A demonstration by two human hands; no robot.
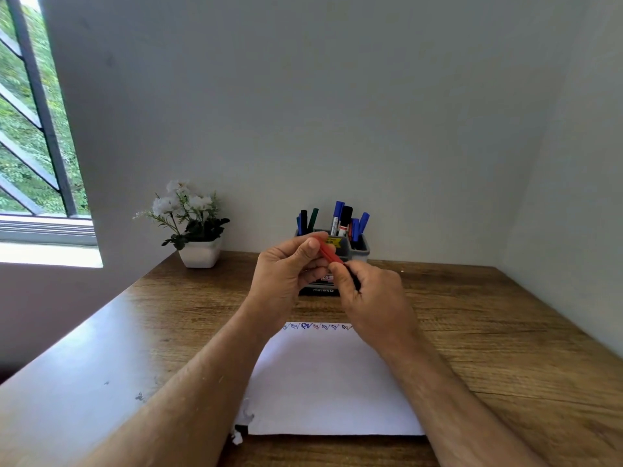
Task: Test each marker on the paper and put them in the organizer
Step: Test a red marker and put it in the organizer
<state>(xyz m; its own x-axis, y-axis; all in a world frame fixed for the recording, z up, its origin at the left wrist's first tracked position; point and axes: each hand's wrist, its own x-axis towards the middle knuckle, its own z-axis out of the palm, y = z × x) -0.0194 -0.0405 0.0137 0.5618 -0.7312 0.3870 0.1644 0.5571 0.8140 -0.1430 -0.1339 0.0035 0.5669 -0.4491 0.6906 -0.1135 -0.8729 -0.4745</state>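
Both hands are raised above the desk in front of the organizer [360, 247]. My left hand [286, 274] pinches the red cap end of a marker [328, 252] between thumb and fingers. My right hand [371, 294] grips the marker's dark barrel. The marker slants from upper left to lower right. The grey organizer stands at the wall with several blue, black and green markers upright in it. A white paper [330, 382] lies on the desk below my hands, with a row of small coloured scribbles [317, 326] along its far edge.
A white pot of white flowers [199, 230] stands at the back left of the wooden desk [505, 332]. A dark box [320, 289] lies in front of the organizer, partly hidden by my hands. A window is at the far left.
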